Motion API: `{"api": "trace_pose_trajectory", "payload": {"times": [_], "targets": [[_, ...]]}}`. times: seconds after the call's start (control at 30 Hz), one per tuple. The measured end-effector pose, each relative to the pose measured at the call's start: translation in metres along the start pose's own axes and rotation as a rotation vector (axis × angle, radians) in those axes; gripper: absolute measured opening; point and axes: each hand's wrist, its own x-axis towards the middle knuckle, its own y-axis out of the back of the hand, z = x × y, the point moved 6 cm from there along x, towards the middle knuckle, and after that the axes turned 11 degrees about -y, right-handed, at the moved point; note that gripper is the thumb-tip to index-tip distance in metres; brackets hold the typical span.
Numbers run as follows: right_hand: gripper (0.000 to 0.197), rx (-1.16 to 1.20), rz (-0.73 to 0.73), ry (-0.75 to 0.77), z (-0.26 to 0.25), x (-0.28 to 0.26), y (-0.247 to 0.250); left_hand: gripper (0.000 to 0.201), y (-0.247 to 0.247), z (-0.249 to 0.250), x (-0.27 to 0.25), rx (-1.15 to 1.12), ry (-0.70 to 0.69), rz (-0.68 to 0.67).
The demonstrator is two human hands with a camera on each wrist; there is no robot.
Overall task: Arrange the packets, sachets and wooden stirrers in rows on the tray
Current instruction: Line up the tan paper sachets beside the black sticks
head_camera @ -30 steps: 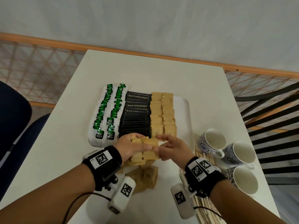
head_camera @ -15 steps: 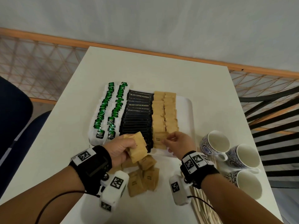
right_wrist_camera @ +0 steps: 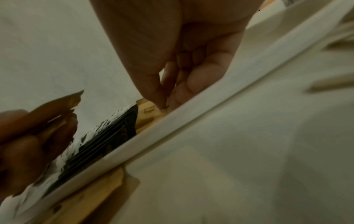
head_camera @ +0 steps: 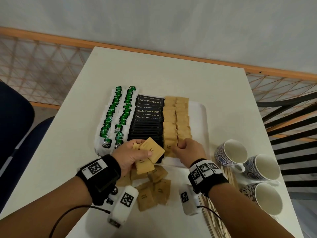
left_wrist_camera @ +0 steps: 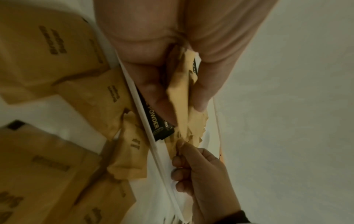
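Black wristbands (head_camera: 101, 176) carry white coded tags and cabled white cameras (head_camera: 123, 206).

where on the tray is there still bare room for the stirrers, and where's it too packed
Bare tray shows as a strip along its right side, between the brown sugar rows and the rim nearest the cups. Everything left of that is packed: coffee sachets, then tea packets. The near edge is crowded by the left hand, the right hand and loose brown packets.

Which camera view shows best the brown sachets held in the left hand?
The head view: the brown sachets fan out from the left hand, print readable. The left wrist view shows them edge-on between the fingers; the right wrist view shows only a dark, blurred corner.
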Motion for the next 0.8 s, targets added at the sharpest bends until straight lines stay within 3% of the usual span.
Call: {"api": "trace_pose_trajectory", "payload": {"times": [0.13, 0.23, 0.37, 0.43, 0.63, 0.8], "targets": [[0.027, -0.036, 0.012, 0.012, 0.0, -0.002, 0.001, 0.044, -0.003, 0.001, 0.001, 0.08, -0.029, -0.004], [0.025, 0.102, 0.012, 0.054, -0.001, -0.006, 0.005, 0.041, -0.007, 0.003, 0.002, 0.129, -0.062, -0.015], [0.018, 0.295, -0.22, 0.135, -0.015, -0.023, -0.001, 0.04, -0.015, 0.003, 0.005, 0.177, -0.081, -0.04], [0.023, 0.305, -0.338, 0.163, -0.02, -0.032, -0.006, 0.037, -0.02, 0.002, 0.006, 0.159, -0.074, -0.051], [0.062, 0.488, -0.396, 0.253, -0.016, -0.039, 0.001, 0.038, -0.03, -0.001, 0.002, -0.067, 0.049, -0.06], [0.033, 0.497, -0.368, 0.264, -0.011, -0.039, 0.001, 0.053, -0.037, -0.003, -0.002, -0.09, 0.127, -0.161]]}}
